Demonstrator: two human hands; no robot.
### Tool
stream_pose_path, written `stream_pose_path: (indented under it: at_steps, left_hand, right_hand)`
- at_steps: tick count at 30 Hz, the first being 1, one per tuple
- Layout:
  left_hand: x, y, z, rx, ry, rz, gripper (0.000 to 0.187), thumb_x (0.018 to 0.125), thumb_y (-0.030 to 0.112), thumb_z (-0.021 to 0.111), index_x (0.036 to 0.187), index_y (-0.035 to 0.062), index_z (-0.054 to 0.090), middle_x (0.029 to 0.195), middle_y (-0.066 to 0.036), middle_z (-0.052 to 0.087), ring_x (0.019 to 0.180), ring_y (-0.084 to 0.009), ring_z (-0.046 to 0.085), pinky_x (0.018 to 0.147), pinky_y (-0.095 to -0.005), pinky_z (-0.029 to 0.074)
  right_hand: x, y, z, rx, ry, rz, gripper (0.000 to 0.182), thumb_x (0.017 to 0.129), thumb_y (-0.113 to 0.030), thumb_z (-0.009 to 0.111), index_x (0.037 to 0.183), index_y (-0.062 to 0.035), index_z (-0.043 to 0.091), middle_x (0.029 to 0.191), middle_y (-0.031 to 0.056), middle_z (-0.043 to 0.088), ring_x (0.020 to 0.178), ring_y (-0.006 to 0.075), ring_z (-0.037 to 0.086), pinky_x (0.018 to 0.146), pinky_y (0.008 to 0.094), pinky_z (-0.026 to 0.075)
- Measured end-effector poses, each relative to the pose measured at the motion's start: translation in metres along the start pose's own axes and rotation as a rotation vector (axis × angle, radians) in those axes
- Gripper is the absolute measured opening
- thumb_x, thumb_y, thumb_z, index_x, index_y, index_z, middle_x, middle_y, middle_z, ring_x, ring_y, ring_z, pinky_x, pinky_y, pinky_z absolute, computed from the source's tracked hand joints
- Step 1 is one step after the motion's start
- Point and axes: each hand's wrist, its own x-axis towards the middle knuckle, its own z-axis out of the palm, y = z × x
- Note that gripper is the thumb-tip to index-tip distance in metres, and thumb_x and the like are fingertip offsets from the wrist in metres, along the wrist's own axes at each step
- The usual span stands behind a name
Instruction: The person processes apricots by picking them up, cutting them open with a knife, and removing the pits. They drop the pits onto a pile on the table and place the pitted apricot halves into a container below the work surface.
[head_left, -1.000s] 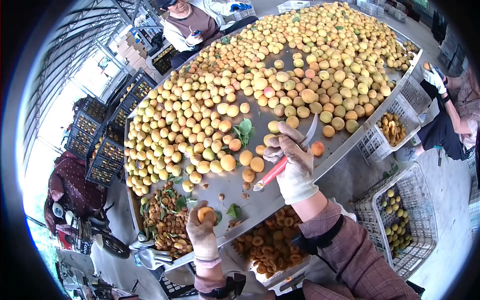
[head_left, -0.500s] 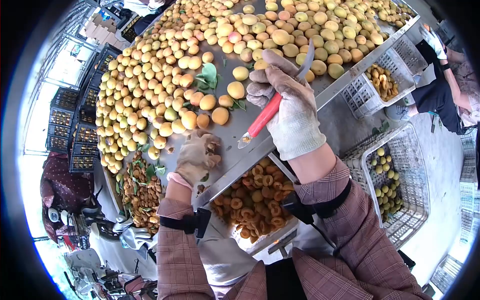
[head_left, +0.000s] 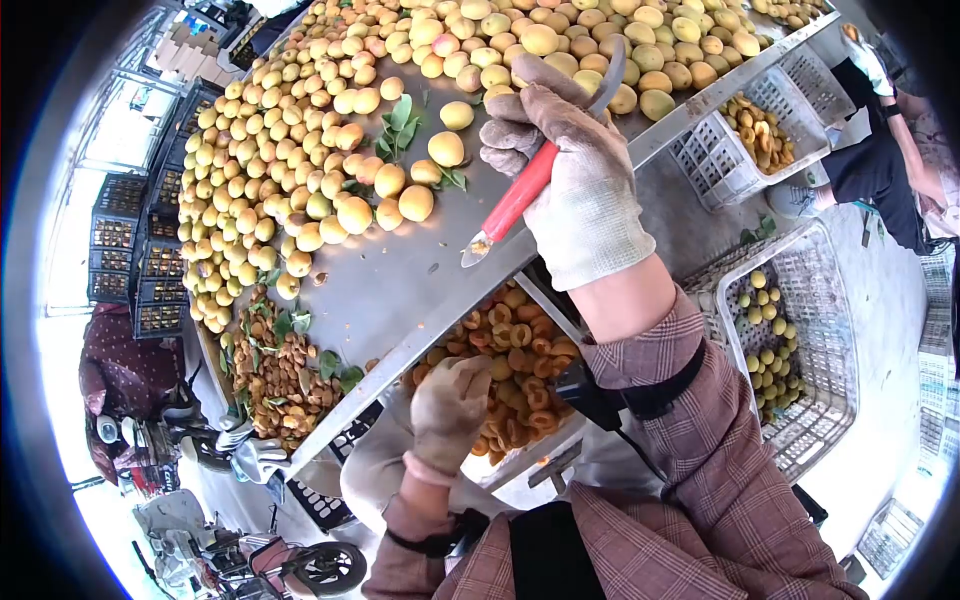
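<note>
My right hand (head_left: 575,165), in a stained glove, is closed round a knife with a red handle (head_left: 522,195) and a curved blade, held above the metal table (head_left: 370,295). My left hand (head_left: 450,405), also gloved, is over the left part of the crate of halved apricots (head_left: 520,375) below the table's edge. Its fingers are curled near the fruit; what they hold, if anything, is hidden. Whole apricots (head_left: 300,160) are heaped on the table's far side. A pile of pits and scraps (head_left: 285,380) lies at its left corner, with green leaves.
To the right stand a large grey crate (head_left: 835,350) with green-yellow fruit and a smaller crate (head_left: 700,160) with halved fruit. A co-worker's gloved hand (head_left: 868,62) shows at the upper right. Stacked dark crates (head_left: 120,235) stand on the left.
My left hand has moved from the tabletop down to the crate of halves. The view has shifted slightly. My right hand still holds the knife above the table.
</note>
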Motion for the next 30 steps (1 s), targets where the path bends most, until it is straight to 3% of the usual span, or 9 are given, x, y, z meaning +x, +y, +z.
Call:
stream_pose_path:
  at_steps: [5,8,12,15,18,22,24,28,30]
  left_hand:
    - [0.012,-0.047,0.088,0.305,-0.332,-0.229,0.02,0.083,0.025,0.058,0.092,0.0113,0.07,0.087,-0.017,0.067,0.083,-0.035,0.065,0.068,-0.0423,0.052]
    - [0.005,-0.095,0.148,0.489,-0.438,-0.355,0.021,0.083,0.025,0.056,0.089,0.0096,0.07,0.087,-0.016,0.068,0.084,-0.0338,0.065,0.067,-0.0429,0.053]
    - [0.002,-0.11,0.162,0.454,-0.408,-0.305,0.023,0.083,0.026,0.057,0.088,0.008,0.07,0.086,-0.016,0.068,0.084,-0.0331,0.066,0.068,-0.0426,0.053]
    - [0.009,-0.114,0.153,0.577,-0.674,-0.235,0.03,0.082,0.037,0.06,0.092,0.0111,0.07,0.091,-0.016,0.067,0.085,-0.0324,0.065,0.072,-0.0407,0.051]
    - [0.0,-0.096,0.122,0.392,-0.432,-0.088,0.03,0.082,0.036,0.061,0.095,0.0096,0.069,0.093,-0.014,0.068,0.085,-0.0311,0.065,0.072,-0.0392,0.051]
    - [-0.016,0.007,0.022,0.018,-0.041,-0.002,0.03,0.076,0.002,0.065,0.105,0.009,0.065,0.092,-0.01,0.066,0.085,-0.0272,0.064,0.075,-0.0307,0.051]
    - [-0.029,0.02,-0.027,0.159,0.221,0.169,0.039,0.069,-0.012,0.059,0.103,0.006,0.065,0.095,-0.01,0.064,0.088,-0.0249,0.063,0.079,-0.0302,0.051]
    - [-0.025,-0.004,-0.114,0.034,0.594,0.116,0.029,0.08,-0.014,0.057,0.105,0.0009,0.061,0.109,-0.008,0.058,0.099,-0.0187,0.059,0.081,-0.028,0.051]
    - [-0.021,0.011,-0.122,-0.456,0.782,-0.029,0.028,0.082,-0.013,0.056,0.106,-0.0009,0.06,0.116,-0.008,0.053,0.104,-0.0191,0.057,0.088,-0.0269,0.049]
  right_hand:
    - [-0.002,-0.007,-0.011,-0.04,0.054,-0.007,0.026,0.09,-0.008,0.054,0.115,-0.0023,0.059,0.081,0.0142,0.064,0.064,0.0201,0.053,0.058,0.0308,0.044]
    - [-0.001,-0.014,-0.015,0.066,0.002,-0.004,0.02,0.088,-0.004,0.057,0.108,0.0006,0.06,0.078,0.0138,0.064,0.062,0.0204,0.06,0.062,0.0322,0.054]
    - [0.001,-0.018,-0.02,0.012,0.042,-0.021,0.02,0.089,-0.004,0.056,0.108,0.0016,0.06,0.078,0.0151,0.062,0.063,0.0203,0.058,0.062,0.031,0.052]
    - [0.0,-0.019,-0.021,-0.007,0.002,-0.031,0.02,0.089,-0.006,0.058,0.108,0.0003,0.06,0.079,0.0134,0.064,0.062,0.0195,0.061,0.063,0.0321,0.055]
    - [0.0,-0.02,-0.021,-0.055,0.034,-0.02,0.02,0.089,-0.007,0.058,0.107,-0.0009,0.061,0.08,0.0126,0.065,0.063,0.0192,0.062,0.064,0.033,0.056]
    - [0.005,-0.018,-0.03,-0.06,-0.023,-0.033,0.02,0.089,-0.009,0.057,0.108,-0.0026,0.062,0.082,0.0128,0.066,0.065,0.0213,0.064,0.065,0.0325,0.056]
    - [0.005,-0.02,-0.034,-0.03,-0.033,-0.03,0.02,0.088,-0.008,0.057,0.107,-0.0025,0.062,0.083,0.0133,0.066,0.067,0.0229,0.064,0.065,0.0334,0.056]
    - [0.004,-0.026,-0.039,-0.019,-0.032,-0.05,0.02,0.089,-0.008,0.057,0.108,-0.0009,0.061,0.082,0.0136,0.065,0.067,0.0226,0.064,0.064,0.0336,0.055]
    - [0.004,-0.032,-0.04,-0.022,-0.027,-0.092,0.021,0.089,-0.008,0.057,0.109,-0.0005,0.06,0.083,0.0139,0.064,0.069,0.0227,0.064,0.065,0.0342,0.055]
